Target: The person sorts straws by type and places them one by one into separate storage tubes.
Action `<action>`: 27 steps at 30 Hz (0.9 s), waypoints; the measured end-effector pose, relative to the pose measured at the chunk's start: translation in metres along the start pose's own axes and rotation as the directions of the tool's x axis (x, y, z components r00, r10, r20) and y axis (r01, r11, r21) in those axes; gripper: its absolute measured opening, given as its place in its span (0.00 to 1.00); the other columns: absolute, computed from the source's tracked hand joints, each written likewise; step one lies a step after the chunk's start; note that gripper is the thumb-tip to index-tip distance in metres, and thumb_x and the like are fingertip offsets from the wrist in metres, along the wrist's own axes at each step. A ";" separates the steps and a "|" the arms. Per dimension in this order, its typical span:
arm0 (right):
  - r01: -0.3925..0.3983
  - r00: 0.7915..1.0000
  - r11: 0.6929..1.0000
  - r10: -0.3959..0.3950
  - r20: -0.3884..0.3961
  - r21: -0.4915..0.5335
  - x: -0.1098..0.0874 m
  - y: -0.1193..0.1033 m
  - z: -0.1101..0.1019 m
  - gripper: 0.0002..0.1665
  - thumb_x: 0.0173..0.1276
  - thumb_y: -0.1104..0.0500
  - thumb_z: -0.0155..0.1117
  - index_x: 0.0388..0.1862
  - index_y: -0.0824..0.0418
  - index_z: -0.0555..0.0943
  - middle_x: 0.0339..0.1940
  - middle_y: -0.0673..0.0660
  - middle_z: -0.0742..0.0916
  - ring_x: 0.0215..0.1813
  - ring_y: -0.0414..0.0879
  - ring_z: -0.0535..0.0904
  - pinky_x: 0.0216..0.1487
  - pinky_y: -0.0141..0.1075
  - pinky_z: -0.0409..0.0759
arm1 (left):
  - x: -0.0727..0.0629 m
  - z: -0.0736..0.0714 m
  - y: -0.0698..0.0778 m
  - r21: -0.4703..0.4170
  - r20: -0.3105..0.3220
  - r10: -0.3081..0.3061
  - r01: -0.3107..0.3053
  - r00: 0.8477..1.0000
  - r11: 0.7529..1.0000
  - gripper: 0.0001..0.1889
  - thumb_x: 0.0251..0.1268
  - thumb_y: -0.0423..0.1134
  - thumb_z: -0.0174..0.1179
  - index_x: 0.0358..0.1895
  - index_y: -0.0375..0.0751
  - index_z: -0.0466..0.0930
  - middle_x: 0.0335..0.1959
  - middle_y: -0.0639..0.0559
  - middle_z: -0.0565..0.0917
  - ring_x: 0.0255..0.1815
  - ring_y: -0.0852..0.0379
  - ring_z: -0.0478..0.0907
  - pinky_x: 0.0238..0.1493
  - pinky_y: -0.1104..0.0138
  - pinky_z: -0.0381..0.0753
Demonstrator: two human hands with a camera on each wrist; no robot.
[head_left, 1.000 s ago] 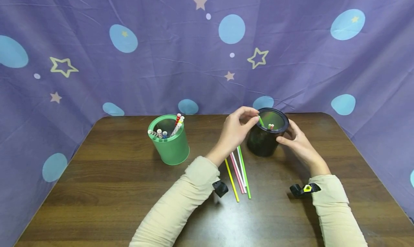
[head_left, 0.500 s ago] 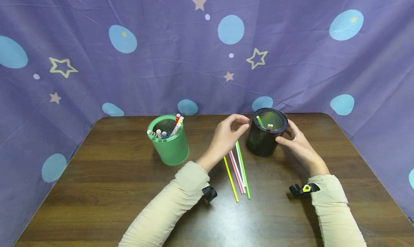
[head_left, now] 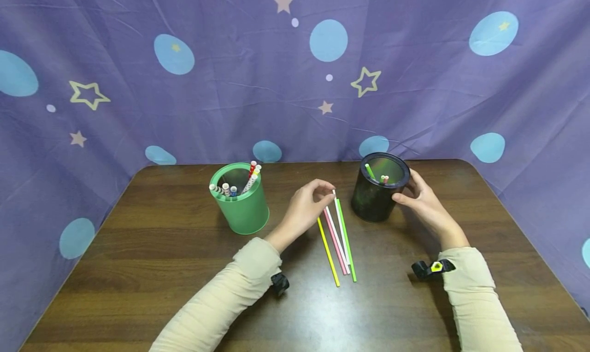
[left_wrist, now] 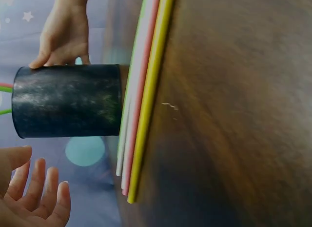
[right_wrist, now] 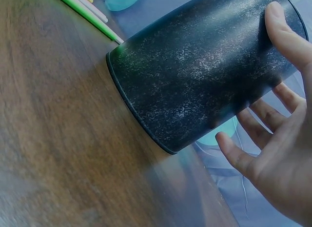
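My left hand (head_left: 301, 208) hovers at the far ends of several loose straws, its fingers loosely bent and, in the left wrist view, parted with nothing between them. Yellow (head_left: 328, 252), pink (head_left: 335, 243), white and green (head_left: 346, 239) straws lie side by side on the table. My right hand (head_left: 428, 203) holds a black round pen holder (head_left: 374, 203) from its right side, thumb in front and fingers behind, as the right wrist view (right_wrist: 204, 66) also has it. Inside the black pen holder stand a leaning green straw (head_left: 370, 170) and two more straw ends, green and pink.
A green round pen holder (head_left: 246, 216) stands at the left with several patterned straws (head_left: 251, 175) in it. The wooden table (head_left: 161, 270) ends at a purple curtain (head_left: 207, 101) with stars and blue spots.
My left hand has let go of the green straw in the black pen holder and moved left and toward me, down to the loose straws. The right hand stays on the pen holder.
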State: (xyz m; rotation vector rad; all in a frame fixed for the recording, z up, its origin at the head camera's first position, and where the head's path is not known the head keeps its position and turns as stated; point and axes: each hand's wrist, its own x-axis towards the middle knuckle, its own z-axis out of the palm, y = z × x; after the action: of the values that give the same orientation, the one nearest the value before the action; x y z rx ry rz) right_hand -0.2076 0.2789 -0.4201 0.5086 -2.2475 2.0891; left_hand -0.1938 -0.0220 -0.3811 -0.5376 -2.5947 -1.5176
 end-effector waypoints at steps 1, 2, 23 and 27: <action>-0.002 1.000 1.000 0.002 0.000 -0.001 0.000 0.000 0.000 0.40 0.69 0.72 0.61 0.77 0.55 0.60 0.64 0.47 0.75 0.62 0.39 0.72 0.55 0.27 0.74 | -0.001 0.000 -0.002 0.012 0.005 -0.009 0.009 1.000 1.000 0.09 0.68 0.35 0.63 0.49 0.39 0.83 0.41 0.49 0.86 0.41 0.53 0.82 0.45 0.63 0.79; -0.004 1.000 1.000 0.004 0.000 0.001 0.001 0.000 0.000 0.40 0.69 0.72 0.61 0.77 0.55 0.60 0.64 0.47 0.75 0.62 0.39 0.72 0.55 0.27 0.74 | -0.001 -0.001 -0.005 0.023 0.009 -0.018 0.018 1.000 1.000 0.09 0.68 0.36 0.63 0.49 0.39 0.83 0.41 0.49 0.86 0.41 0.53 0.82 0.45 0.63 0.79; -0.017 1.000 0.999 0.017 -0.005 0.034 -0.001 0.001 0.000 0.40 0.69 0.72 0.61 0.76 0.53 0.61 0.65 0.46 0.73 0.63 0.38 0.69 0.55 0.26 0.73 | -0.012 -0.003 -0.038 0.222 0.104 -0.234 0.207 0.967 0.953 0.11 0.61 0.38 0.68 0.43 0.36 0.84 0.33 0.50 0.86 0.35 0.56 0.82 0.41 0.65 0.78; -0.015 1.000 0.999 0.015 -0.001 0.051 0.000 0.001 0.001 0.39 0.69 0.72 0.60 0.75 0.52 0.62 0.65 0.46 0.74 0.63 0.38 0.69 0.56 0.26 0.73 | -0.007 -0.001 -0.038 0.247 0.092 -0.283 0.254 0.955 0.935 0.14 0.59 0.37 0.69 0.45 0.34 0.83 0.31 0.49 0.87 0.36 0.54 0.84 0.42 0.63 0.79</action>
State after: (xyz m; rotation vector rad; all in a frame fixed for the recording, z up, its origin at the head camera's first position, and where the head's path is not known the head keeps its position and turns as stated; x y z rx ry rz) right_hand -0.2077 0.2777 -0.4210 0.4946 -2.2092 2.1585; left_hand -0.2000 -0.0419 -0.4139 -0.2700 -2.9961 -1.2495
